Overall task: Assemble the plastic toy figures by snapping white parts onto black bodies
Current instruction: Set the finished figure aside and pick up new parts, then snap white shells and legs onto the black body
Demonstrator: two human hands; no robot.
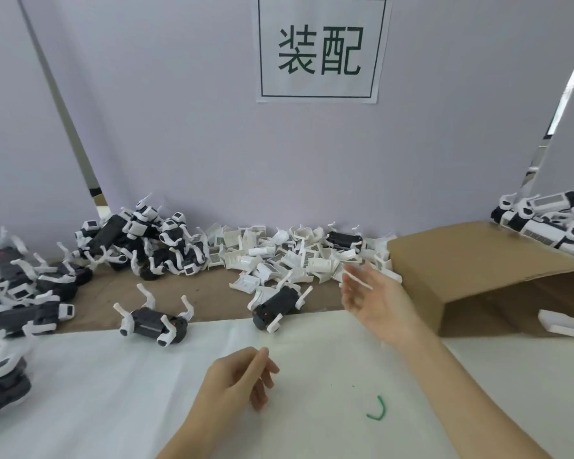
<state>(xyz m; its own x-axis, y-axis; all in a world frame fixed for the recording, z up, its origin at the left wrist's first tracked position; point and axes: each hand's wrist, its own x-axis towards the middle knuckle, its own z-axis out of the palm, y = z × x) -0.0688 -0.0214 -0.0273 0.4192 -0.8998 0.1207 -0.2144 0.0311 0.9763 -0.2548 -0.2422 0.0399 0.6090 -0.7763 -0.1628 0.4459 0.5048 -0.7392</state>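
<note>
My right hand (376,299) hovers in the air, blurred, fingers spread and empty, just in front of a heap of loose white parts (289,256). A black body with white legs (277,308) lies on its back left of that hand. Another black body with white legs (154,323) lies further left at the edge of the white sheet. My left hand (242,376) floats low over the sheet with fingers loosely curled, holding nothing.
A pile of black-and-white figures (140,240) sits at the back left, more figures (17,293) along the left edge. A tilted cardboard box (471,260) stands at the right with figures (550,220) behind it. A green wire tie (376,409) lies on the white sheet (113,392).
</note>
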